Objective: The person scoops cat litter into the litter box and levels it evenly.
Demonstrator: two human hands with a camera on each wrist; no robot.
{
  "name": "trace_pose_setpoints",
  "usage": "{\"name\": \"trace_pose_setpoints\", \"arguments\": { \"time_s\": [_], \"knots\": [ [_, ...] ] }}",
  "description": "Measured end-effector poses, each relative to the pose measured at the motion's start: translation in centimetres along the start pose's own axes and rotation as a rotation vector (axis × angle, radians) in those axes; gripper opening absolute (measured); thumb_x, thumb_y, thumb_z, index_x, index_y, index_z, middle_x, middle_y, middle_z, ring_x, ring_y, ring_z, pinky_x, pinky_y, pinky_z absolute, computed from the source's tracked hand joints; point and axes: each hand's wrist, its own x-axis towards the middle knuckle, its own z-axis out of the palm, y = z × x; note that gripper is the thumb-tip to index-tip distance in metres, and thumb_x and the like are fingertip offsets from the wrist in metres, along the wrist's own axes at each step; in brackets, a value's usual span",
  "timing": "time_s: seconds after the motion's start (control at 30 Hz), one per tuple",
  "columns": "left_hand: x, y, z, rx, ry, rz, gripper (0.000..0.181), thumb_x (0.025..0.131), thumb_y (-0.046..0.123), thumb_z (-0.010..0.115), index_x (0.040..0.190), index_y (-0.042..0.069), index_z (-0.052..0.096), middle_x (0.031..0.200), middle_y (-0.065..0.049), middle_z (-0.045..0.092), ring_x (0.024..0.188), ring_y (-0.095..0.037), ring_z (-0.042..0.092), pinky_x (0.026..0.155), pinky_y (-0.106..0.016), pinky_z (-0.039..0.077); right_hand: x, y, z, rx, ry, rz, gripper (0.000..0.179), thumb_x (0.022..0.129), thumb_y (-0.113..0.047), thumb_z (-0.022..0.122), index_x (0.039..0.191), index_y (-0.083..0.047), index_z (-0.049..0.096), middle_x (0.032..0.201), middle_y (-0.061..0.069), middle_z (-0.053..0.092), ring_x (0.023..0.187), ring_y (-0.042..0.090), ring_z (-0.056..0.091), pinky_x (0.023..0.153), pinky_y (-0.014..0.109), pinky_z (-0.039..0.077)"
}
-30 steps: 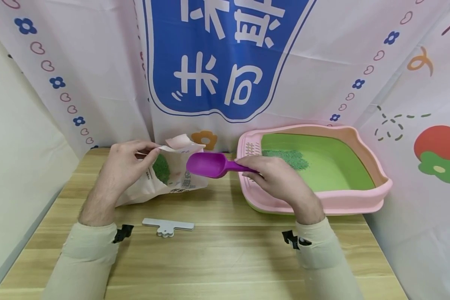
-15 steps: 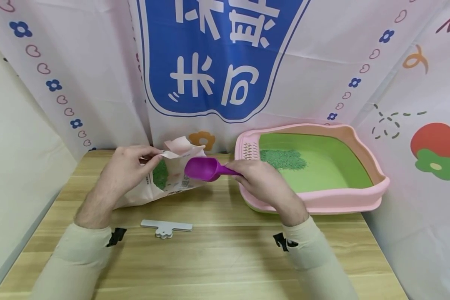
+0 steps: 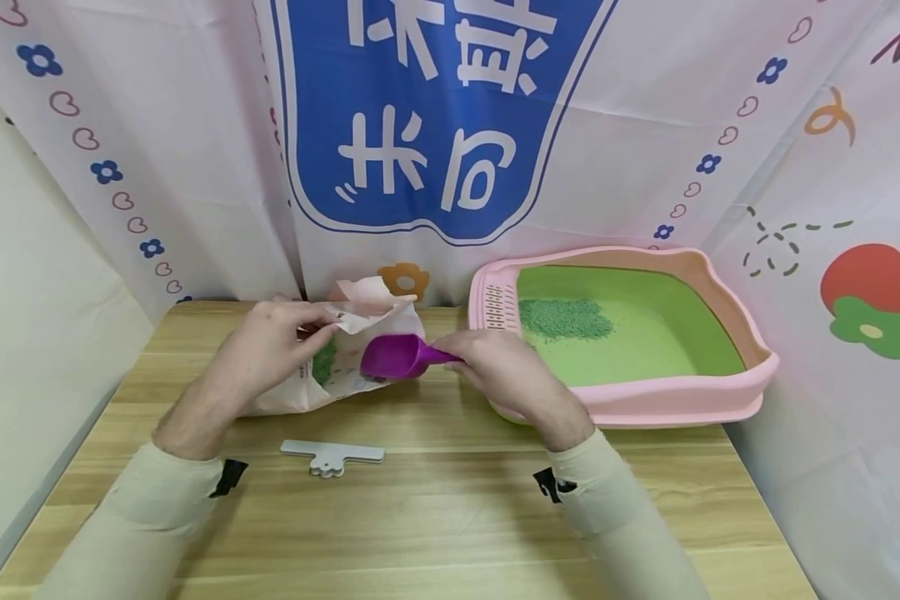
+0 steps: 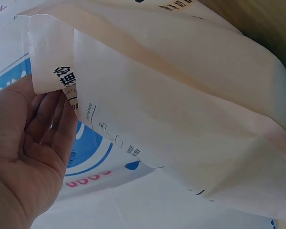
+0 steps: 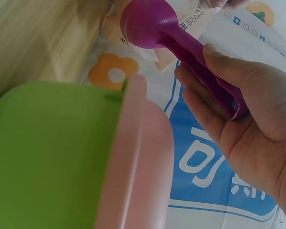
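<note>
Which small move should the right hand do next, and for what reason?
Probably ease the purple scoop into the open cat litter bag, toward the green litter: the right hand holds the scoop near the bag's mouth, the left hand pinches the bag's edge, and the scoop looks empty.

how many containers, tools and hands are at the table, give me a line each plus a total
Containers: 2 (bag, tray)
Tools: 2 (scoop, clip)
Hands: 2 (left hand on the bag, right hand on the scoop)
Total: 6
</note>
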Motion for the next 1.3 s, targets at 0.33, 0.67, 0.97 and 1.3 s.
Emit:
{"name": "trace_pose_setpoints", "arguments": {
  "time_s": [0.33, 0.67, 0.97, 1.3],
  "knots": [
    [0.1, -0.1, 0.7, 0.018, 0.031, 0.106, 0.015, 0.105, 0.009, 0.088, 0.119, 0.014, 0.092, 0.118, -0.011, 0.092, 0.095, -0.031, 0.072, 0.084, -0.047, 0.055, 0.8, -0.2, 1.1, 0.064, -0.075, -0.005, 0.024, 0.117, -0.025, 0.074, 0.138, -0.023, 0.086, 0.135, -0.002, 0.089, 0.126, 0.018, 0.086, 0.113, 0.039, 0.069],
    [0.1, -0.1, 0.7, 0.029, 0.034, 0.105, 0.014, 0.106, 0.011, 0.088, 0.119, 0.013, 0.092, 0.117, -0.010, 0.092, 0.094, -0.031, 0.072, 0.083, -0.047, 0.056, 1.3, -0.3, 1.8, 0.058, -0.098, -0.018, 0.027, 0.116, -0.021, 0.076, 0.142, -0.020, 0.085, 0.139, 0.002, 0.088, 0.130, 0.021, 0.085, 0.117, 0.041, 0.068],
    [0.0, 0.2, 0.4, 0.036, 0.036, 0.066, 0.016, 0.106, 0.011, 0.086, 0.122, 0.009, 0.091, 0.117, -0.014, 0.092, 0.099, -0.034, 0.074, 0.084, -0.052, 0.064, 2.1, -1.6, 2.8, 0.043, -0.070, -0.099, 0.046, 0.119, -0.029, 0.072, 0.164, -0.025, 0.070, 0.135, 0.007, 0.089, 0.123, 0.025, 0.087, 0.103, 0.043, 0.073],
    [-0.1, 0.4, 0.1, 0.033, 0.018, 0.026, 0.017, 0.108, 0.014, 0.085, 0.124, 0.009, 0.091, 0.116, -0.014, 0.091, 0.101, -0.034, 0.076, 0.086, -0.053, 0.065, 3.0, -2.4, 4.3, 0.034, -0.025, -0.149, 0.040, 0.118, -0.021, 0.072, 0.159, -0.024, 0.073, 0.143, 0.002, 0.087, 0.122, 0.023, 0.088, 0.102, 0.041, 0.073]
  ]
}}
